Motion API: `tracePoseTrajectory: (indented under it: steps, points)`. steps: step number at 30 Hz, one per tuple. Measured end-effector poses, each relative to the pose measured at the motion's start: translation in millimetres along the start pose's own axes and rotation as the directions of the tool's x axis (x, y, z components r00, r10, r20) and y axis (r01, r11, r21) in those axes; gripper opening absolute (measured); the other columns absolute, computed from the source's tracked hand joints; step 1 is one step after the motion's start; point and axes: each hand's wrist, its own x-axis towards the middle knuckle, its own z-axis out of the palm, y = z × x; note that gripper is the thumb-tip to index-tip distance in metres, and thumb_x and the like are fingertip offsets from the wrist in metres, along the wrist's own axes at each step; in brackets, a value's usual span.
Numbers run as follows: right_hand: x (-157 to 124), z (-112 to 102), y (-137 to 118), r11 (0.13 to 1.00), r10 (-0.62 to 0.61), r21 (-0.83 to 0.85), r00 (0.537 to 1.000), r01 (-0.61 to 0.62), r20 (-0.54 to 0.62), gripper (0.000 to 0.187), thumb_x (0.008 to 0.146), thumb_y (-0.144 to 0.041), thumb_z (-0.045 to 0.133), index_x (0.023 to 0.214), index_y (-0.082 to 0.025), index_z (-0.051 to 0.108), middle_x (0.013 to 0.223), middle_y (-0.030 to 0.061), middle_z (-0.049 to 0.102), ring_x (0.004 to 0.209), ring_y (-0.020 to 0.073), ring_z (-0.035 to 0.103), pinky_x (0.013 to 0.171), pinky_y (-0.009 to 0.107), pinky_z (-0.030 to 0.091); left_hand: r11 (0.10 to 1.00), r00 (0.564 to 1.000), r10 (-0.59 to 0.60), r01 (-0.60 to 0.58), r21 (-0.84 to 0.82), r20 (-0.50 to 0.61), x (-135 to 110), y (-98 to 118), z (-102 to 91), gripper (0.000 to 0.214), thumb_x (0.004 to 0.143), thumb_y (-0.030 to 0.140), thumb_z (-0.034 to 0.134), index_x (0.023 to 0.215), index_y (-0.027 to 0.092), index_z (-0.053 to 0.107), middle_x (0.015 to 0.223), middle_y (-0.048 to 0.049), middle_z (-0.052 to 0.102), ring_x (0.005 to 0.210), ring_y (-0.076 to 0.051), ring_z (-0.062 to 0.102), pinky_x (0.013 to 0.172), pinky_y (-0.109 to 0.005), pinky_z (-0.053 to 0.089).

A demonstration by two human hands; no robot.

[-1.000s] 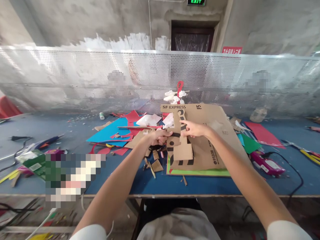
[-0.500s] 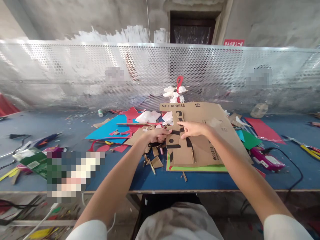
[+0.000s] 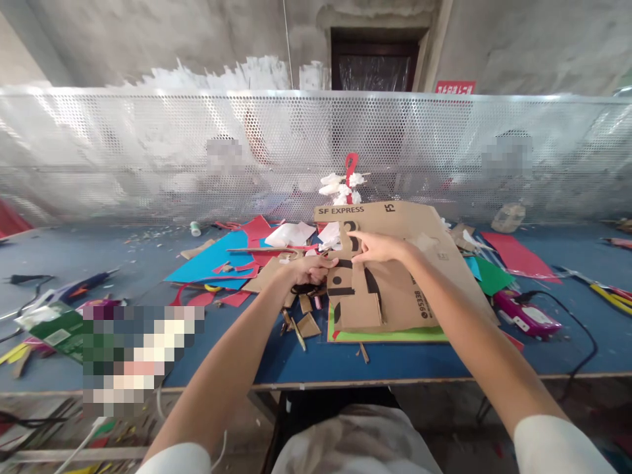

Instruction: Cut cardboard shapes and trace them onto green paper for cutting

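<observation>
A cut-out cardboard piece (image 3: 356,308) with black print lies on a larger brown cardboard sheet (image 3: 419,289) marked "SF EXPRESS". It has a broad base and a narrower upper part. At its left edge, my left hand (image 3: 312,270) is closed, thumb on top and the other fingers curled beside or beneath the edge. My right hand (image 3: 379,247) rests over the upper part, index finger stretched out to the left and thumb apart from it, both touching the cardboard. Green and red sheets (image 3: 395,336) show under the large cardboard's near edge.
Left of the cardboard lie blue paper (image 3: 197,260), red scraps and small cardboard offcuts (image 3: 308,324). A purple device (image 3: 527,316) with a black cord and yellow-handled pliers (image 3: 609,297) lie right. Behind stands a perforated metal screen (image 3: 296,151), with a red-and-white paper decoration (image 3: 349,178) before it.
My right index fingertip and thumb have shifted slightly left over the cut-out piece. My left hand keeps its place at the left edge. The camera view has shifted a little.
</observation>
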Motion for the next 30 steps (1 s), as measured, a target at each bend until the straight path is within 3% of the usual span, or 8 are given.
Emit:
tracePoseTrajectory:
  steps: [4,6,8,17,21,23,27,30]
  points:
    - [9.4,12.6,7.2,0.982,0.028,-0.172,0.963,-0.076,-0.267,0.082,0.090,-0.062,0.067,0.159,-0.024,0.048,0.160,0.0184,0.045,0.149,0.0440,0.040,0.119,0.057,0.038,1.000,1.000,0.000,0.000,0.001,0.000,4.7,-0.6,-0.4,0.056,0.087,0.040,0.081,0.059,0.020,0.037,0.037,0.0105,0.024,0.036,-0.003,0.011,0.038,-0.015,0.014]
    - [11.5,23.4,10.3,0.973,0.012,-0.218,0.962,-0.074,-0.272,0.077,0.095,-0.063,0.058,0.162,-0.025,0.045,0.173,0.0137,0.027,0.159,0.0432,0.022,0.126,0.062,0.024,1.000,1.000,-0.005,0.005,0.016,0.009,7.9,-1.3,-0.4,0.057,0.087,0.042,0.081,0.058,0.020,0.036,0.037,0.0103,0.024,0.035,-0.003,0.012,0.038,-0.015,0.015]
    - [11.1,33.9,12.4,0.973,-0.002,-0.224,0.970,-0.055,-0.245,0.072,0.102,-0.059,0.046,0.165,-0.025,0.039,0.177,0.0100,0.017,0.162,0.0393,0.014,0.128,0.065,0.016,1.000,1.000,-0.010,0.009,0.029,0.019,11.0,-2.0,0.0,0.059,0.087,0.043,0.081,0.057,0.020,0.036,0.036,0.0099,0.025,0.035,-0.003,0.013,0.037,-0.014,0.015]
    - [3.2,56.1,19.1,0.978,0.042,-0.185,0.960,-0.096,-0.277,0.059,0.108,-0.033,0.028,0.165,-0.026,0.038,0.176,0.0084,0.018,0.163,0.0342,0.016,0.126,0.069,0.014,0.985,0.999,0.031,-0.025,0.171,-0.032,16.6,-6.6,5.0,0.066,0.075,0.051,0.088,0.053,0.020,0.034,0.037,0.0077,0.031,0.037,-0.002,0.018,0.038,-0.016,0.015]
    - [0.8,61.3,19.2,0.981,-0.091,-0.188,0.977,0.054,-0.194,0.057,0.110,-0.049,0.028,0.163,-0.033,0.042,0.176,0.0066,0.019,0.163,0.0326,0.016,0.127,0.066,0.012,0.968,0.994,0.078,-0.057,0.243,-0.077,16.6,-8.9,6.8,0.063,0.076,0.053,0.087,0.054,0.020,0.037,0.040,0.0076,0.032,0.039,-0.003,0.020,0.040,-0.017,0.017]
    - [0.1,62.6,19.7,0.983,-0.087,-0.176,0.978,0.053,-0.188,0.062,0.108,-0.057,0.034,0.165,-0.032,0.039,0.176,0.0079,0.020,0.163,0.0333,0.017,0.127,0.065,0.013,0.961,0.992,0.093,-0.066,0.270,-0.087,17.0,-9.7,7.0,0.064,0.077,0.055,0.085,0.053,0.020,0.036,0.040,0.0070,0.032,0.040,-0.003,0.020,0.040,-0.018,0.017]
    - [0.0,62.5,20.0,0.987,0.020,-0.146,0.960,-0.063,-0.279,0.061,0.108,-0.045,0.034,0.165,-0.025,0.038,0.174,0.0106,0.025,0.161,0.0337,0.022,0.126,0.067,0.015,0.948,0.989,0.118,-0.087,0.306,-0.086,18.8,-11.3,6.1,0.066,0.077,0.060,0.083,0.052,0.021,0.036,0.041,0.0062,0.031,0.040,-0.005,0.020,0.041,-0.020,0.016]
    - [0.7,63.3,15.2,0.986,-0.095,-0.156,0.966,0.058,-0.240,0.059,0.109,-0.048,0.033,0.165,-0.030,0.039,0.176,0.0079,0.019,0.162,0.0328,0.018,0.127,0.067,0.014,0.939,0.986,0.142,-0.106,0.329,-0.089,20.0,-13.1,5.3,0.065,0.079,0.062,0.080,0.052,0.021,0.037,0.041,0.0060,0.031,0.040,-0.005,0.020,0.041,-0.021,0.016]
